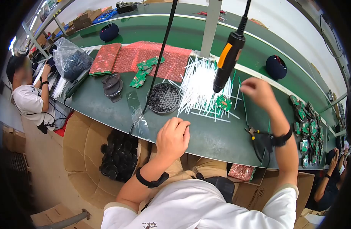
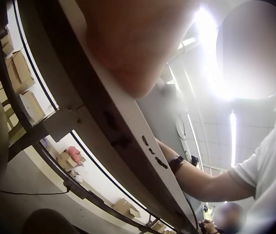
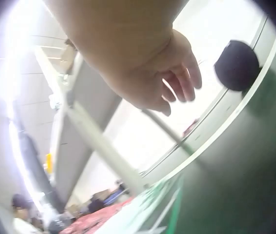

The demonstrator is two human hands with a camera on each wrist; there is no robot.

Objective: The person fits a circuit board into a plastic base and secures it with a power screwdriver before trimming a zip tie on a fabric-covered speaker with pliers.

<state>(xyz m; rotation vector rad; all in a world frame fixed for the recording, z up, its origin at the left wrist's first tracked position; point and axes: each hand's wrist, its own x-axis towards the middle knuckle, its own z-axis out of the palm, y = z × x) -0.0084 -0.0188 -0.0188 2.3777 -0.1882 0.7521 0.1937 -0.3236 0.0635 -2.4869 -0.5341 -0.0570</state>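
My left hand [image 1: 172, 138] is at the front edge of the green table [image 1: 206, 139], its fingers loosely bent and nothing visible in them. Raised over the table's right half, my right hand [image 1: 259, 92] has loosely curled fingers; the right wrist view shows this hand [image 3: 174, 78] holding nothing. To its left hangs a black and orange electric screwdriver [image 1: 228, 57], its tip above a pile of white strips [image 1: 200, 82]. Just below that tip, a small green circuit board [image 1: 223, 103] lies on the strips. A round dish of small black parts [image 1: 164, 98] is beyond my left hand.
Wire cutters [image 1: 255, 139] lie below my right forearm. Many boards on round parts [image 1: 307, 128] cover the right end. Pink bubble wrap [image 1: 145, 57] lies at the back. A cardboard box [image 1: 84, 160] of black discs [image 1: 120, 156] stands below. Another person [image 1: 28, 91] works at far left.
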